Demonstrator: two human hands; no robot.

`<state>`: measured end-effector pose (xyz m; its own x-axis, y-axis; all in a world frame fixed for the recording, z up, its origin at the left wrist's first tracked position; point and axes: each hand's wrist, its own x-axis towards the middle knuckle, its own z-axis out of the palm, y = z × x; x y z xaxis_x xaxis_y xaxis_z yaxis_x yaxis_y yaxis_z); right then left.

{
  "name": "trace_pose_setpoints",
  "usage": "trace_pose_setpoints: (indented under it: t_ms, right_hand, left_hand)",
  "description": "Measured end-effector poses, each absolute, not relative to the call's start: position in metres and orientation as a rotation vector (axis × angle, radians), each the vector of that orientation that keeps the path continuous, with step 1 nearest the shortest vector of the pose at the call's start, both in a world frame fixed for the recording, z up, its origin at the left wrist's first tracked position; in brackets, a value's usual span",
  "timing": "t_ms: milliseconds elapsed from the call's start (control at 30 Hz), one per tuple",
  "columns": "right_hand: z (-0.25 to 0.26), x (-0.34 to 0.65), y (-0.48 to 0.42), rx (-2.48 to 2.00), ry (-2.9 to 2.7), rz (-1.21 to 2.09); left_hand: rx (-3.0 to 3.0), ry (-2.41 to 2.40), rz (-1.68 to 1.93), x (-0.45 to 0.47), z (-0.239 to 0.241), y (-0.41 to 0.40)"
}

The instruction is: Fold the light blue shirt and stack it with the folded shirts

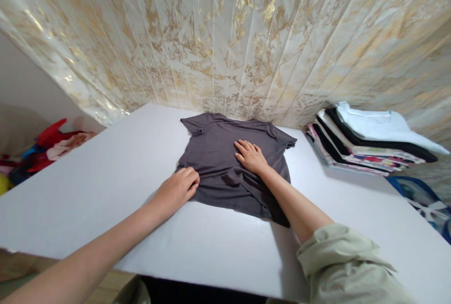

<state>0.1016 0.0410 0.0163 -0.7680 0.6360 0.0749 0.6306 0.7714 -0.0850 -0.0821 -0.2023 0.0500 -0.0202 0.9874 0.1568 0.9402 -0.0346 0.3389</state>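
A dark grey short-sleeved T-shirt [218, 146] lies spread on the white table, its neck end towards the curtain and its hem towards me. Wrinkles run across its lower half, and the hem's right corner reaches nearest to me. At the shirt's left side edge, my left hand [185, 183] is closed with curled fingers on the fabric. My right hand [251, 156] rests flat on the middle of the shirt, fingers stretched out and holding nothing.
A stack of folded clothes [366, 139], topped by a white piece, stands at the table's [105, 172] back right. Behind hangs a gold-patterned curtain [225, 36]. Colourful clothes [56, 146] are heaped beyond the left edge. A blue-trimmed bag [423, 200] sits beyond the right edge.
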Motion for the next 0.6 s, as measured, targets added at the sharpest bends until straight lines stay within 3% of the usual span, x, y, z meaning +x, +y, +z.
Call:
trace_pose_setpoints:
  t_ms: [267, 600]
  right_hand:
    - [0.014, 0.101, 0.043, -1.017, -2.869, 0.064]
    - [0.014, 0.103, 0.043, -1.009, -2.854, 0.083]
  left_hand:
    - [1.95, 2.033, 0.483, -0.089, 0.048, -0.24]
    - [1.913, 2.109, 0.42, -0.099, 0.061, -0.229]
